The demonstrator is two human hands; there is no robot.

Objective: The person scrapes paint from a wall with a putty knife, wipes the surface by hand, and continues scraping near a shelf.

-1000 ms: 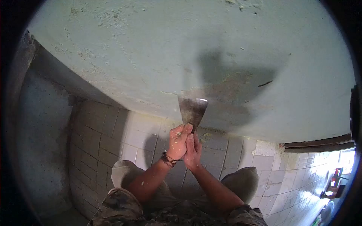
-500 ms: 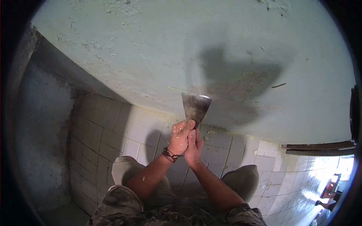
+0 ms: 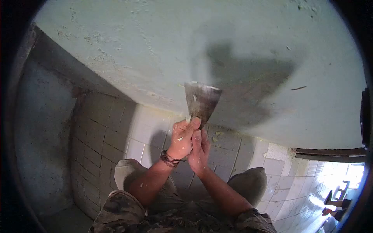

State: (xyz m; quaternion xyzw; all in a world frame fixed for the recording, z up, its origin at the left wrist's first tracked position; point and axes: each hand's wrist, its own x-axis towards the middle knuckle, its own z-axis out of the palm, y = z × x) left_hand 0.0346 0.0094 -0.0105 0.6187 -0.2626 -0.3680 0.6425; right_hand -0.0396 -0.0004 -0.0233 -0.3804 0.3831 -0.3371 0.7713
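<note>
A metal scraper (image 3: 203, 100) with a wide, worn blade is held up in front of the pale green wall (image 3: 155, 50). The front edge of its blade is at or close to the wall; motion blur hides whether they touch. My left hand (image 3: 182, 139), with a dark braided bracelet (image 3: 171, 158) at its wrist, is closed around the scraper, thumb lying at the base of the blade. Closed against it from the other side, my right hand (image 3: 199, 152) grips the handle, which the fingers mostly hide. Pale flakes stick to both hands.
Grey tiles (image 3: 149, 128) run below the wall, with crumbs of scraped material. A grey side wall (image 3: 44, 128) stands at left, and a dark ledge (image 3: 330, 154) juts out at right. Another person's arms (image 3: 337, 207) show at the far lower right. Flakes (image 3: 298, 88) speckle the wall.
My hands and the scraper have moved slightly up and left, and the blade has tilted a little. The flakes and marks on the wall have shifted right in view.
</note>
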